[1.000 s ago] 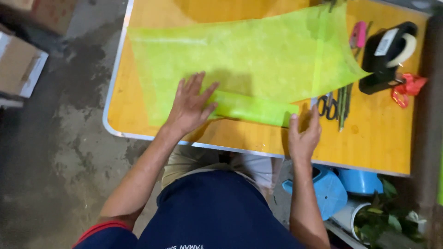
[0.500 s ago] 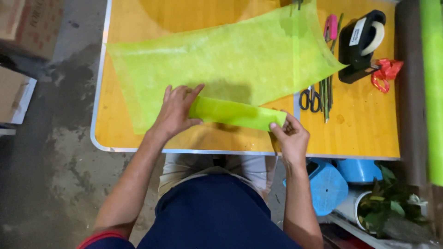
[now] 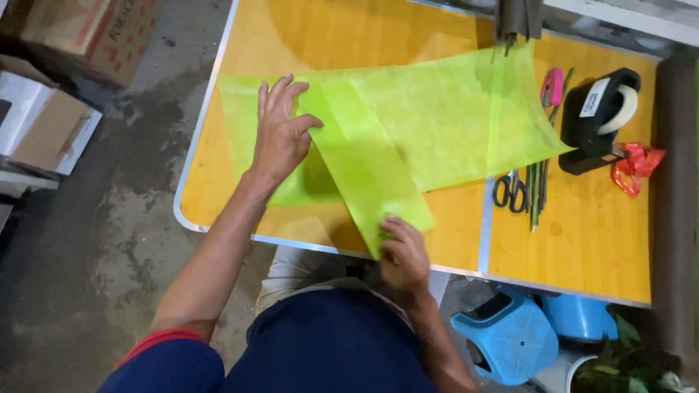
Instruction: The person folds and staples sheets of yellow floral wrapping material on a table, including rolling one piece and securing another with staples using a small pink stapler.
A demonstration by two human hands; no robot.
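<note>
A large lime-green sheet of wrapping fabric point(image 3: 437, 116) lies spread on the orange table point(image 3: 582, 240). One part of it is folded into a flat band point(image 3: 364, 167) that runs diagonally toward the near edge. My left hand point(image 3: 280, 131) rests flat on the sheet's left part, fingers spread. My right hand point(image 3: 404, 255) pinches the near corner of the folded band at the table's front edge.
Black scissors point(image 3: 510, 193) and several thin green stems point(image 3: 539, 189) lie right of the sheet. A black tape dispenser point(image 3: 601, 116), a pink tool point(image 3: 551, 87) and a red ribbon point(image 3: 637, 164) sit at the far right. Blue stools point(image 3: 510, 335) stand below; cardboard boxes point(image 3: 51, 131) at left.
The rolled-up edge of the sheet has been flattened into a diagonal fold. My left hand moved up and left onto the sheet; my right hand stays at the near corner.
</note>
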